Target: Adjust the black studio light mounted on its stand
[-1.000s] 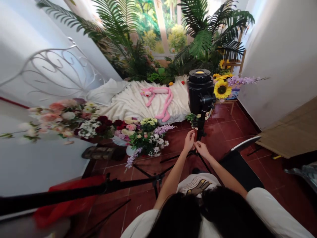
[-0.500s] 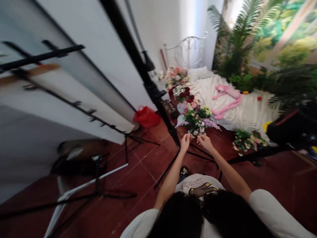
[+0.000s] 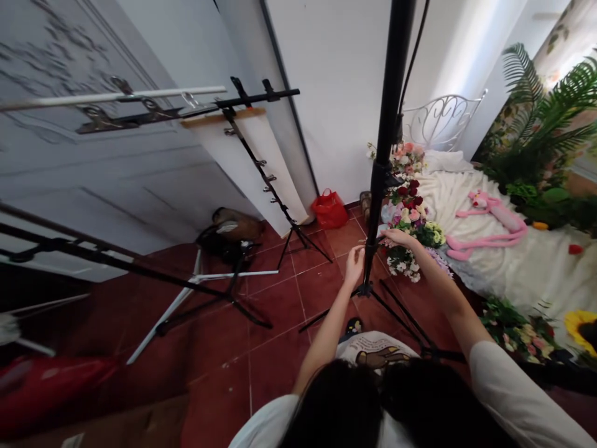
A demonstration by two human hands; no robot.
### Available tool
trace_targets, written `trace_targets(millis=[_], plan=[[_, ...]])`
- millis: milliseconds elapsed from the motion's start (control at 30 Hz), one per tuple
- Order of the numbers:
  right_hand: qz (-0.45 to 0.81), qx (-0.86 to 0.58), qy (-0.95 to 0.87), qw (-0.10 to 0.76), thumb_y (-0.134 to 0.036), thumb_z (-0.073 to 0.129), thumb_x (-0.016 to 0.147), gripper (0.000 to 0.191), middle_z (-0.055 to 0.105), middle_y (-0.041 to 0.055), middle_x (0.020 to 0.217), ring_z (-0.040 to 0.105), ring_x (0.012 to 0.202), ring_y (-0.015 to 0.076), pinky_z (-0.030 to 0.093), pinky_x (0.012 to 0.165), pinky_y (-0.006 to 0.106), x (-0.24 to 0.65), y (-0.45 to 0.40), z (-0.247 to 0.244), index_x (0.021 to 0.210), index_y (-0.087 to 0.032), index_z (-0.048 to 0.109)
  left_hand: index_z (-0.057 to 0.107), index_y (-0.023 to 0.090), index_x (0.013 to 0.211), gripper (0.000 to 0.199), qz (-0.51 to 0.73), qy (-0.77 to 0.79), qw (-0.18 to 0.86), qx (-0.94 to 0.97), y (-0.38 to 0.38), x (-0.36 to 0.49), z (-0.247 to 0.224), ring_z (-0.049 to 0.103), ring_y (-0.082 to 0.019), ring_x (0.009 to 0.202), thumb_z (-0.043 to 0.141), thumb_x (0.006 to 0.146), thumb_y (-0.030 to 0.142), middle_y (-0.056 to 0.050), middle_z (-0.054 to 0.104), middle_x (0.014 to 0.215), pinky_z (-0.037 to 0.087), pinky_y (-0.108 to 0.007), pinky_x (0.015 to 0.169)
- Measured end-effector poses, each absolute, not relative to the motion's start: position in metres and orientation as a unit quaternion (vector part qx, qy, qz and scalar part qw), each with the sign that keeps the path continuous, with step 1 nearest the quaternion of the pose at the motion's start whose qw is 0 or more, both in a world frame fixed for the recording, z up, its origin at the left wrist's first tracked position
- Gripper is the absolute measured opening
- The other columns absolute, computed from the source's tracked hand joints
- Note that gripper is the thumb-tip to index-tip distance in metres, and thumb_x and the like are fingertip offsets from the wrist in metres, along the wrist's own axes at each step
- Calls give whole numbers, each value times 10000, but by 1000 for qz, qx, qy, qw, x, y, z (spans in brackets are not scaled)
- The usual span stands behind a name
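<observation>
Bright light at upper right washes out the white wall (image 3: 469,53); the door (image 3: 116,168) at left is dim, edges stretched and soft.

We identify the black stand pole (image 3: 390,106) as smooth and low in sheen, coated metal or plastic, and the clips (image 3: 96,115) at left as shiny bare metal. Underfoot we note smooth red tiles (image 3: 275,379) with a dull sheen; at far centre, a red bag (image 3: 330,211) of thin, glossy plastic; at far right, a headboard (image 3: 441,118) of smooth, white-painted metal. On the right, we class the blanket (image 3: 555,261) as soft, rumpled cloth and the pink toy (image 3: 506,218) as matt plush.
</observation>
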State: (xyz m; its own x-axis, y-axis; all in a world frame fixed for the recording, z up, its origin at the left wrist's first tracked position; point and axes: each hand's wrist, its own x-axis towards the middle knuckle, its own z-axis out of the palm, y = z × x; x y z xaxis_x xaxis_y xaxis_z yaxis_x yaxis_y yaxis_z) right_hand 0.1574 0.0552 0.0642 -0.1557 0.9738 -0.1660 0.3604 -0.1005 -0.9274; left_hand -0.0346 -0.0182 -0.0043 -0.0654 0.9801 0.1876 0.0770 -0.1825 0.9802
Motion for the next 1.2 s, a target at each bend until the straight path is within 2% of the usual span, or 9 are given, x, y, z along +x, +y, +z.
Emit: trace_targets(millis=[133, 267, 333, 633, 733, 867, 1067, 1133, 1200], plan=[[545, -550, -583, 247, -489, 651, 767, 356, 698, 73, 638, 623, 527, 148, 529, 510, 248, 166, 64, 82, 702, -139, 664, 532, 201, 1154, 416, 554, 439, 438, 555, -11, -22, 14, 577, -168, 1088, 436, 886, 505, -96, 596, 1198, 427, -330, 995], [657, -545, -508, 116, -470, 715, 719, 344, 719, 131, 726, 639, 556, 162, 528, 487, 246, 174, 68, 94, 709, -128, 681, 516, 208, 1190, 429, 553, 436, 430, 565, -1, -10, 14, 546, -174, 1144, 388, 905, 502, -86, 593, 1204, 396, -349, 1033], [677, -541, -490, 94, -452, 719, 724, 327, 725, 127, 771, 629, 558, 136, 512, 480, 215, 175, 70, 97, 721, -127, 689, 524, 209, 1184, 436, 554, 440, 420, 569, 3, -7, 10, 528, -175, 1168, 360, 912, 508, -81, 597, 1192, 384, -351, 1045], [662, -513, -523, 158, -389, 766, 658, 264, 722, 79, 750, 618, 574, 126, 507, 517, 221, 176, 68, 87, 662, -135, 694, 544, 199, 1158, 473, 567, 470, 407, 541, 11, 0, -7, 540, -185, 1152, 373, 891, 550, -96, 602, 1168, 400, -354, 1028], [649, -488, -546, 207, -349, 777, 618, 255, 709, 44, 733, 619, 598, 115, 510, 572, 224, 178, 66, 77, 724, -134, 690, 543, 188, 1152, 491, 568, 469, 404, 543, 10, 1, -6, 535, -187, 1160, 367, 887, 563, -106, 598, 1180, 407, -352, 1018], [606, -472, -581, 268, -277, 810, 523, 362, 695, 9, 731, 634, 660, 118, 500, 644, 225, 178, 65, 65, 820, -142, 652, 542, 187, 1145, 484, 573, 468, 401, 541, 9, 1, -2, 533, -193, 1160, 361, 891, 557, -108, 598, 1183, 392, -368, 1033], [510, -479, -655, 287, -311, 816, 492, 367, 648, -18, 625, 610, 612, 127, 485, 635, 243, 172, 66, 63, 725, -154, 580, 544, 182, 1147, 503, 570, 474, 400, 539, 7, 1, 1, 531, -200, 1168, 365, 884, 572, -112, 596, 1191, 386, -360, 1043], [489, -479, -675, 274, -317, 820, 484, 388, 662, 1, 671, 624, 663, 144, 501, 678, 267, 170, 64, 69, 751, -151, 593, 545, 186, 1150, 499, 570, 477, 402, 534, 7, 1, 0, 525, -200, 1177, 375, 882, 571, -109, 592, 1204, 377, -360, 1052], [474, -464, -696, 275, -310, 837, 461, 467, 690, 33, 820, 644, 793, 166, 510, 778, 301, 166, 61, 85, 841, -155, 614, 544, 189, 1155, 498, 570, 476, 408, 532, 8, 1, -1, 521, -201, 1182, 384, 879, 572, -105, 589, 1212, 372, -367, 1057]])
